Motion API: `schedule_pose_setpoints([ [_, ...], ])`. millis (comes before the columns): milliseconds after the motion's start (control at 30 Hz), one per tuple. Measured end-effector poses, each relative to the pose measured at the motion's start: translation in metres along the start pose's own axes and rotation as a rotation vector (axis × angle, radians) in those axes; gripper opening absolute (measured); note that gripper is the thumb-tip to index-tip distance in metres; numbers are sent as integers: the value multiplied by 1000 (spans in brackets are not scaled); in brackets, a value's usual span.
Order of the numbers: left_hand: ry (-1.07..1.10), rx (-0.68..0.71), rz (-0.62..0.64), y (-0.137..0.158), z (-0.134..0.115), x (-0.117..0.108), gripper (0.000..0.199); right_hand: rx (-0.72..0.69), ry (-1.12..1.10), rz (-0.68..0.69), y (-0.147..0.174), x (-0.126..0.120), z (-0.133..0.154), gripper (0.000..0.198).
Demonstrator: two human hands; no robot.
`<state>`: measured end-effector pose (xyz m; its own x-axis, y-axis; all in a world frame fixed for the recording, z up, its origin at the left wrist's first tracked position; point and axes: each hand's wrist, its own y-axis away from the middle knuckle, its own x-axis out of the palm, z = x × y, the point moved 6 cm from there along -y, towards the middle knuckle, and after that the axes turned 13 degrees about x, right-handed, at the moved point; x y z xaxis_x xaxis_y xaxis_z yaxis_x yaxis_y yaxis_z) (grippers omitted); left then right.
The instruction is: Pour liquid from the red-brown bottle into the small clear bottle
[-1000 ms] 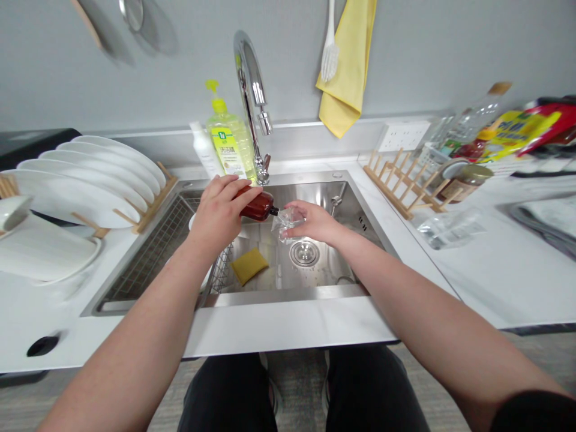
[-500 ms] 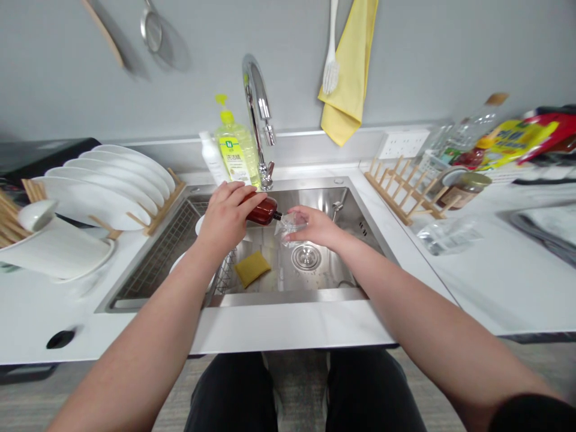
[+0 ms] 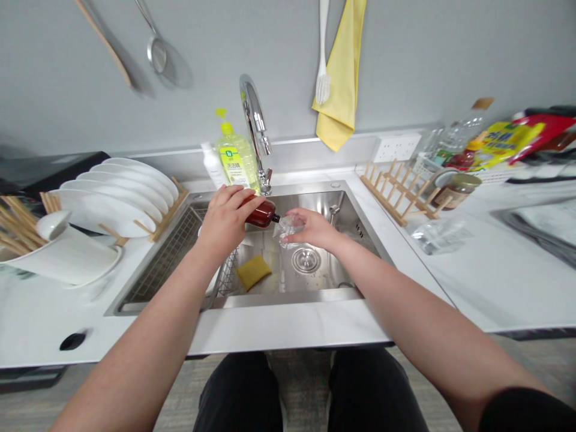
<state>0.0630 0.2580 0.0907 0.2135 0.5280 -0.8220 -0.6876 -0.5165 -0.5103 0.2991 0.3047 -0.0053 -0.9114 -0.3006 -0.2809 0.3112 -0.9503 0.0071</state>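
Over the sink my left hand [image 3: 226, 219] is wrapped round a reddish-brown bottle [image 3: 261, 214], tilted on its side with its black neck pointing right. My right hand [image 3: 311, 228] grips a small clear plastic piece [image 3: 288, 228], thin and crinkled like a bag or cup; I cannot tell which. The bottle's neck meets or nearly touches the edge of this plastic. Below, on the bottom of the steel sink [image 3: 265, 298], lies a yellow sponge [image 3: 253, 272], left of the drain [image 3: 306, 260].
A faucet [image 3: 255, 114], a dish soap bottle [image 3: 236, 157] and a white bottle [image 3: 212, 165] stand behind the sink. White plates [image 3: 112, 195] fill a rack at left, near a utensil holder [image 3: 74, 258]. To the right are a wooden rack [image 3: 396, 191], a jar [image 3: 456, 191] and a plastic packet [image 3: 438, 235].
The camera view has shifted slightly, so the background sits a little lower. Both hands keep nearly the same pose, with the bottle and clear plastic held together.
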Motion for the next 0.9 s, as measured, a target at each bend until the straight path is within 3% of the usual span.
schedule_pose_setpoints([
  [900, -106, 143, -5, -25, -7, -52, 72, -182, 8, -111, 13, -4, 24, 69],
])
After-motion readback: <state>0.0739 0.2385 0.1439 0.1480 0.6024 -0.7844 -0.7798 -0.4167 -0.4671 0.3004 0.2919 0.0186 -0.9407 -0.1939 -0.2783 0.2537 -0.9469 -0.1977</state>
